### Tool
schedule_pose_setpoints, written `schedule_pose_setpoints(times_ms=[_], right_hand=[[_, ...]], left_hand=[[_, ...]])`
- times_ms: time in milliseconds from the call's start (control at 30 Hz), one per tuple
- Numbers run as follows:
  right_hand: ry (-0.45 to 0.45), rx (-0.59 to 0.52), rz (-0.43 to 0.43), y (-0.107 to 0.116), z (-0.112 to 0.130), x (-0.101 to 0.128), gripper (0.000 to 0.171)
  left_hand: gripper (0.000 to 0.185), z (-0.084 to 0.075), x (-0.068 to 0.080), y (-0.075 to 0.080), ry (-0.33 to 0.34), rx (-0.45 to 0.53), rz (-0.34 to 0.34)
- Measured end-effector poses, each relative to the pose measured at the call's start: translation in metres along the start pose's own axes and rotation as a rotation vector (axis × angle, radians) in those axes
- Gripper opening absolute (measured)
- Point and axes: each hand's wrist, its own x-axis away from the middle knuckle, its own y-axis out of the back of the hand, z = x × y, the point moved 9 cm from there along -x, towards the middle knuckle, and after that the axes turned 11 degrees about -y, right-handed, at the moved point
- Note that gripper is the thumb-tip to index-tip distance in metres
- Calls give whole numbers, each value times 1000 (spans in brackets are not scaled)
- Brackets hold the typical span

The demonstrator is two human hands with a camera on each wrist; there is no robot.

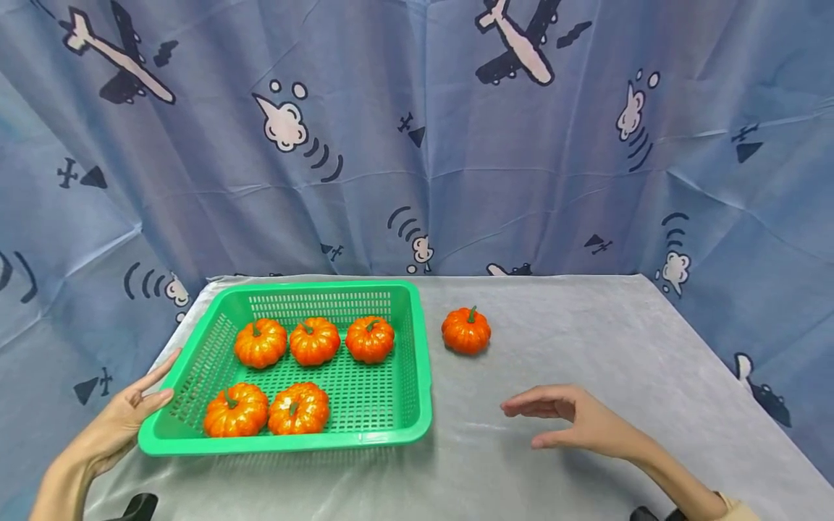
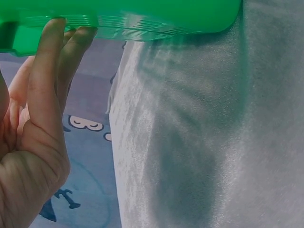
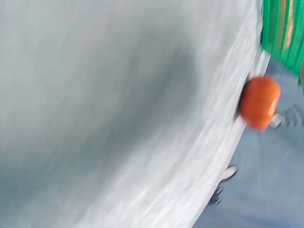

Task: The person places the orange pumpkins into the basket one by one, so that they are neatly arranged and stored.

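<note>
A green plastic basket (image 1: 287,443) stands at left in the head view, with several small orange pumpkins inside, three along the back such as this pumpkin (image 1: 315,341). My left hand (image 1: 120,423) grips the basket's left side, thumb at the rim. From the left wrist view, its fingers (image 2: 45,80) press against the basket's outer wall (image 2: 142,23). To the right of the basket, a single orange pumpkin (image 1: 466,331) sits on the table, stem up. My right hand (image 1: 573,420) hovers over the table nearer me than that pumpkin, thumb and fingers apart, holding nothing.
A pale grey cloth covers the table (image 1: 586,325). Behind it and along both sides hangs a blue curtain (image 1: 365,145) printed with planes and clouds. Dark objects (image 1: 138,506) show at the bottom edge near each forearm.
</note>
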Motion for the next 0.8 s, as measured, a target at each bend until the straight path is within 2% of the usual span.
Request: schedule_pose_setpoints(times_ms=[200, 300, 533, 667, 800], right_hand=[[-7, -13, -41, 41, -16, 5, 50], [-59, -18, -54, 62, -29, 8, 52], [-175, -15, -81, 106, -50, 20, 52], [-225, 3, -91, 125, -57, 20, 56], [-249, 0, -83, 136, -60, 11, 60]], left_hand=[[58, 3, 2, 3, 22, -38, -28], [58, 3, 2, 4, 25, -44, -33], [59, 2, -1, -1, 4, -2, 10], [58, 2, -1, 2, 18, -25, -11], [58, 3, 1, 5, 38, -33, -23]])
